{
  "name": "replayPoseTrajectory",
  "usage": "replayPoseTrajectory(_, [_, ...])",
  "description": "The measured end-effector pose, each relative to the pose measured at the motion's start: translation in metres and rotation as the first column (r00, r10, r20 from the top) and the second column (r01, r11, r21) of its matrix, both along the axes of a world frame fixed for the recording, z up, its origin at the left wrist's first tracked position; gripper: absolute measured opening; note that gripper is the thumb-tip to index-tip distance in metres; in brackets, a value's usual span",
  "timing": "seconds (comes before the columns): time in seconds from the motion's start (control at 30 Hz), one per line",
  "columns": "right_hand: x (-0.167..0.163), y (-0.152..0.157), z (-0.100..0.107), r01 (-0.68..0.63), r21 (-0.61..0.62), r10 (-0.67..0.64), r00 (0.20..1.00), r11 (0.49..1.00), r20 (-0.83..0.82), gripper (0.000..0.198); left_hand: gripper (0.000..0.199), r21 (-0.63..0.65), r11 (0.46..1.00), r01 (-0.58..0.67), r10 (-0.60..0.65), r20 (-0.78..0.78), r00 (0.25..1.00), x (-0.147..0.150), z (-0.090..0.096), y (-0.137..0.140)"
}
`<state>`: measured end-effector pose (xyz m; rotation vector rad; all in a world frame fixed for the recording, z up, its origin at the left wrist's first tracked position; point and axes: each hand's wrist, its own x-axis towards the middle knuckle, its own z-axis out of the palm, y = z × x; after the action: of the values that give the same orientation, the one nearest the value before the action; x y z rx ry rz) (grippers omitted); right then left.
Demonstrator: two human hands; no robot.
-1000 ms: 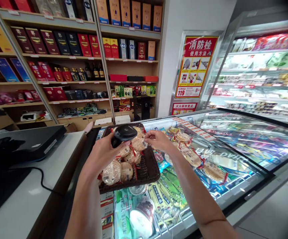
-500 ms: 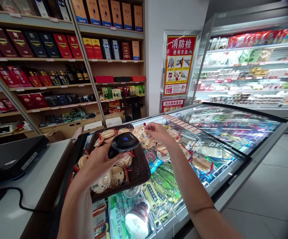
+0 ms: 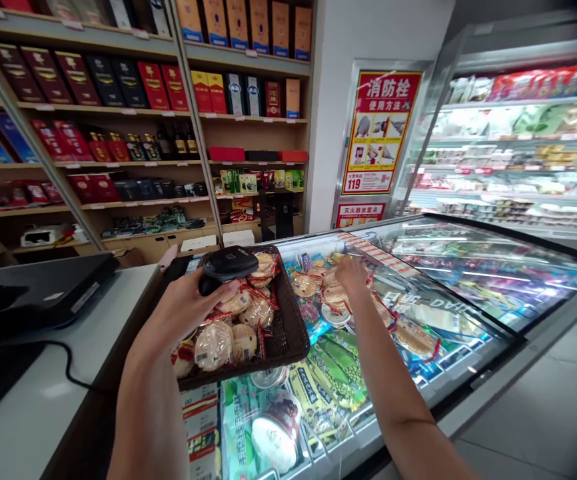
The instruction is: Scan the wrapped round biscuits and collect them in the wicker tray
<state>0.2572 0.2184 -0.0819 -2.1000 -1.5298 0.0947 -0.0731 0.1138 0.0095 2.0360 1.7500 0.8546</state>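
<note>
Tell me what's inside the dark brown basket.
Round, clear-wrapped, red-tied biscuits lie in the basket. Whatever sits beneath the left hand and black scanner is covered.

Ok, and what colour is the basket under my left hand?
The basket is dark brown; it shows best in the head view.

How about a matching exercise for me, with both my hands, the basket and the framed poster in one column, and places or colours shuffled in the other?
1. Left hand
2. Right hand
3. Basket
4. Framed poster

A. Dark brown
B. Around the black scanner
C. On the pale wall
D. At the wrapped packets outside the basket

Pairs: 1-B, 2-D, 3-A, 4-C
</note>
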Motion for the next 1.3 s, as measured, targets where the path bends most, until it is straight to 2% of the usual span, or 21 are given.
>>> replayPoseTrajectory(0.07, [-0.015,-0.004,0.005,-0.030,0.019,0.029,0.999,0.999,0.046,0.033,0.052,0.012,1.000,-0.015,0.015,0.016,1.000,-0.001,0.000,-0.002])
replayPoseTrajectory(0.1, [-0.026,-0.006,0.008,-0.087,0.021,0.085,0.994,0.996,0.062,0.030,0.051,0.023,1.000,-0.010,0.010,0.031,0.999,-0.001,-0.001,-0.004])
replayPoseTrajectory(0.17, [-0.054,-0.013,0.014,-0.291,0.012,0.290,0.956,0.957,0.040,0.023,0.048,0.040,0.999,0.015,-0.018,0.079,0.997,0.001,-0.001,-0.006])
replayPoseTrajectory(0.2, [-0.070,-0.019,0.015,-0.412,0.005,0.412,0.911,0.911,-0.005,0.021,0.046,0.050,0.998,0.025,-0.030,0.103,0.994,0.002,-0.002,-0.007])
replayPoseTrajectory(0.27, [-0.102,-0.034,0.014,-0.648,0.012,0.643,0.752,0.761,-0.147,0.021,0.043,0.071,0.997,0.030,-0.038,0.123,0.992,0.004,-0.001,-0.010])
replayPoseTrajectory(0.33, [-0.130,-0.051,0.009,-0.812,0.026,0.786,0.555,0.583,-0.271,0.026,0.043,0.087,0.996,0.025,-0.035,0.111,0.993,0.006,-0.001,-0.011])
replayPoseTrajectory(0.4, [-0.150,-0.066,0.003,-0.907,0.040,0.868,0.389,0.420,-0.308,0.039,0.044,0.086,0.996,0.026,-0.034,0.089,0.995,0.005,0.000,-0.012])
replayPoseTrajectory(0.43, [-0.157,-0.072,-0.001,-0.930,0.040,0.894,0.338,0.365,-0.293,0.048,0.045,0.087,0.996,0.024,-0.032,0.083,0.996,0.005,0.000,-0.012])
replayPoseTrajectory(0.5, [-0.164,-0.078,-0.007,-0.948,0.025,0.924,0.302,0.317,-0.235,0.059,0.046,0.092,0.995,0.028,-0.035,0.075,0.997,0.003,-0.001,-0.012])
replayPoseTrajectory(0.57, [-0.167,-0.079,-0.011,-0.955,0.005,0.939,0.290,0.296,-0.184,0.061,0.046,0.096,0.995,0.032,-0.040,0.076,0.996,0.002,-0.002,-0.012])
replayPoseTrajectory(0.67, [-0.169,-0.074,-0.014,-0.958,0.013,0.947,0.280,0.285,-0.160,0.045,0.046,0.097,0.995,0.039,-0.047,0.087,0.995,0.002,-0.003,-0.012])
replayPoseTrajectory(0.73, [-0.170,-0.069,-0.013,-0.944,0.047,0.931,0.312,0.326,-0.190,0.030,0.045,0.106,0.994,0.034,-0.043,0.082,0.996,0.002,-0.003,-0.012])
replayPoseTrajectory(0.83, [-0.166,-0.062,-0.010,-0.898,0.077,0.874,0.398,0.434,-0.278,0.020,0.044,0.125,0.992,0.032,-0.040,0.067,0.997,0.003,-0.002,-0.012])
replayPoseTrajectory(0.93, [-0.155,-0.056,-0.007,-0.862,0.095,0.835,0.447,0.498,-0.320,0.040,0.044,0.126,0.992,0.031,-0.042,0.083,0.996,0.004,-0.001,-0.013])
replayPoseTrajectory(1.0, [-0.146,-0.053,-0.004,-0.861,0.071,0.828,0.456,0.503,-0.327,0.046,0.045,0.104,0.994,0.024,-0.033,0.092,0.995,0.005,0.000,-0.014])
replayPoseTrajectory(1.13, [-0.141,-0.052,0.001,-0.881,0.004,0.830,0.445,0.474,-0.336,0.030,0.046,0.099,0.995,0.032,-0.038,0.059,0.998,0.005,0.000,-0.012])
replayPoseTrajectory(1.2, [-0.147,-0.054,0.000,-0.891,0.023,0.837,0.418,0.454,-0.353,0.032,0.045,0.115,0.992,0.054,-0.060,0.049,0.997,0.003,0.000,-0.009])
replayPoseTrajectory(1.3, [-0.161,-0.055,-0.007,-0.878,0.042,0.824,0.431,0.478,-0.369,0.027,0.044,0.108,0.992,0.060,-0.065,0.041,0.997,0.002,-0.001,-0.005])
